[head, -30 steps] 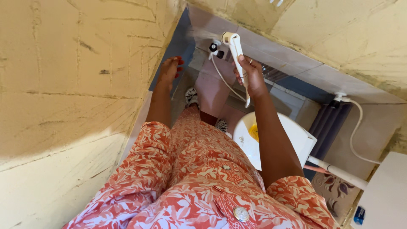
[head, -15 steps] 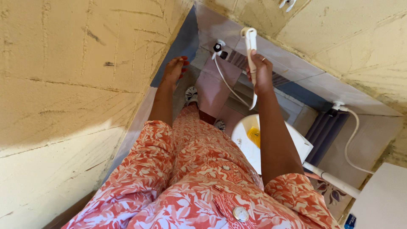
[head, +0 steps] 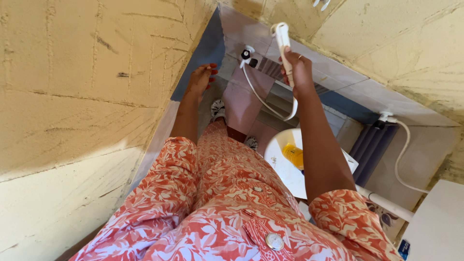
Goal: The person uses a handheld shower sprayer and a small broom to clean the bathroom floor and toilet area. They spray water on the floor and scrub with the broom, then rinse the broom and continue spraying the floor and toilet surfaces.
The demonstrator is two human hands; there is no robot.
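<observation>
While the right hand (head: 299,72) is wrapped around the handle of a white sprayer (head: 282,38), its head stands above the fist, close to the tiled wall (head: 338,82). A white hose (head: 270,104) runs from the bottom of the handle in a loop back up to a small tap (head: 247,54) fixed on the same wall, just left of the sprayer. The left hand (head: 200,79) holds nothing; its fingers are loosely spread, with red nails, and it lies flat against the rough yellow wall (head: 87,96) on that side. Below the right forearm sits a white toilet (head: 285,164) with something yellow (head: 293,155) inside the bowl. Farther right, another white hose (head: 401,150) hangs from a fitting on the wall. Two sandalled feet (head: 218,109) stand on the pink floor tiles (head: 244,99) below the hands.
</observation>
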